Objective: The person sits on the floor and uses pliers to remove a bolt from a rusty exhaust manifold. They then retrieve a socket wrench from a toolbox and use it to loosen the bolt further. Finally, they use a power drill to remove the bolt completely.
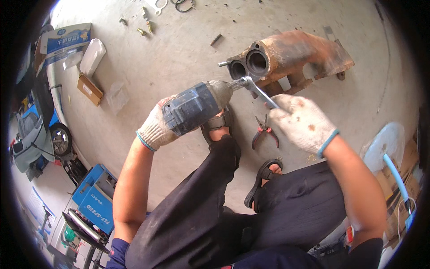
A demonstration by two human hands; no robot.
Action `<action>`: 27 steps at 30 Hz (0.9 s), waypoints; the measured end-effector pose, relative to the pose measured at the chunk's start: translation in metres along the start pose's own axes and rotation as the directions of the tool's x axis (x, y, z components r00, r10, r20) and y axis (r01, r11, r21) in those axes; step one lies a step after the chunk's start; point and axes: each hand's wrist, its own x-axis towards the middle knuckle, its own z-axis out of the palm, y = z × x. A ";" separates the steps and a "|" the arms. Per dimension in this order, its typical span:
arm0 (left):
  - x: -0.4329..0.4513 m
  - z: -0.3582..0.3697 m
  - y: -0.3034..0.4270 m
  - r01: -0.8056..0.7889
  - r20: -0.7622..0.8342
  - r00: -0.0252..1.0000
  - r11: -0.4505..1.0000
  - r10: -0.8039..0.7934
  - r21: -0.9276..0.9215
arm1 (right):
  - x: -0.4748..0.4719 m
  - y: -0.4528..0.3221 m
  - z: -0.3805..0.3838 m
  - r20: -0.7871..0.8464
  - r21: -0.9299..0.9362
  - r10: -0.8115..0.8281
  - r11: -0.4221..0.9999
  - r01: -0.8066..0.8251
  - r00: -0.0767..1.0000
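Observation:
In a white knitted work glove, my left hand [156, 122] grips a dark blue impact wrench [191, 107] with a worn grey nose and a socket [238, 84] at its front. My right hand [300, 122], gloved and spotted with brown stains, is shut on a metal wrench [263, 94]. The head of that wrench meets the socket's tip; I cannot tell how they fit together. Just beyond, a rusty cast exhaust manifold [285, 57] lies on the floor with two round ports facing left. A metal rod end [222, 64] sticks out beside its flange.
Red-handled pliers [265, 131] lie between my sandalled feet. Several bolts [141, 32] and a loose stud [216, 39] are on the concrete floor [174, 57]. Cardboard boxes [90, 89] and a blue machine [95, 198] stand at left, a light-blue disc [384, 144] at right.

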 end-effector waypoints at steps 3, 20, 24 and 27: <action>0.007 -0.007 0.003 0.127 0.013 0.992 0.957 -0.128 -0.260 | -0.008 0.004 -0.005 -0.023 -0.096 0.001 0.995 -0.003 1.000; 0.003 0.000 0.010 0.139 -0.246 0.966 0.968 -0.085 0.209 | -0.040 0.026 -0.022 0.034 0.021 0.308 0.951 -0.309 0.951; 0.007 -0.004 0.014 0.184 -0.196 0.967 0.978 -0.163 0.094 | -0.037 0.023 -0.029 0.064 0.137 0.394 0.907 -0.399 0.917; 0.006 -0.002 0.010 0.157 -0.192 0.971 0.985 -0.141 0.071 | -0.033 0.017 -0.037 0.069 0.139 0.427 0.891 -0.433 0.902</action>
